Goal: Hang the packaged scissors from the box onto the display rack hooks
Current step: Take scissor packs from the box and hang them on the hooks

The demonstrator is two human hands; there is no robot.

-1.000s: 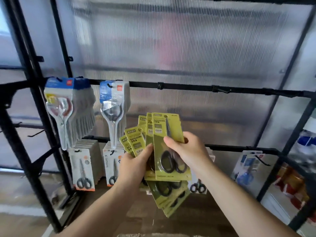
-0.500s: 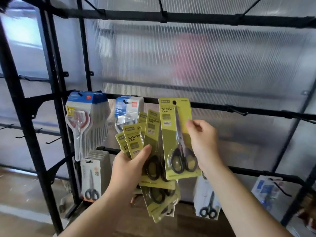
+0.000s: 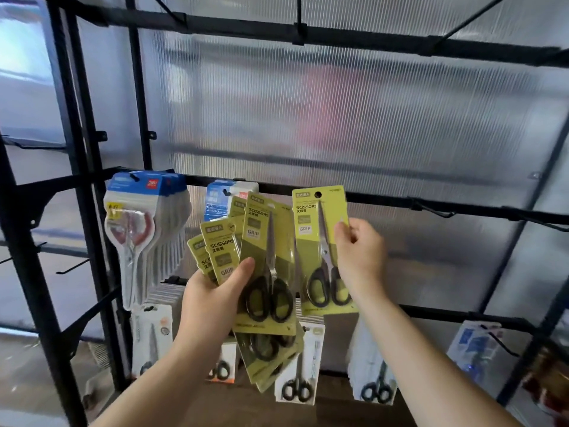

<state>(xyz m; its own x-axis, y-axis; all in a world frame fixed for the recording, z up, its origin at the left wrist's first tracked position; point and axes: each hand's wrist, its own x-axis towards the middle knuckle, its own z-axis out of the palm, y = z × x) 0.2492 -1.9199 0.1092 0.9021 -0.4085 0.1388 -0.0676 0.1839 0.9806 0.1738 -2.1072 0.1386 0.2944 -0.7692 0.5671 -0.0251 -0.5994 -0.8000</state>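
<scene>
Scissors partly hung

Fingers of our right hand (image 3: 360,260) pinch one green pack (image 3: 323,251) by its edge, its hole level with the middle rail (image 3: 385,200), on no hook. Our left hand (image 3: 212,291) grips a fan of green packs (image 3: 268,266). Blue packs (image 3: 144,211) hang already; much remains, we judge.

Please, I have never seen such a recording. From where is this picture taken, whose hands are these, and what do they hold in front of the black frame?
No machine: a person wears a camera on the head, so you look at their own two bare hands. The left hand grips a fan of green scissors packs. The right hand pinches one single green pack by its edge, near the black rack bar, not yet on a hook. An empty hook sticks out further right. Blue-topped packs hang at the left.
</scene>
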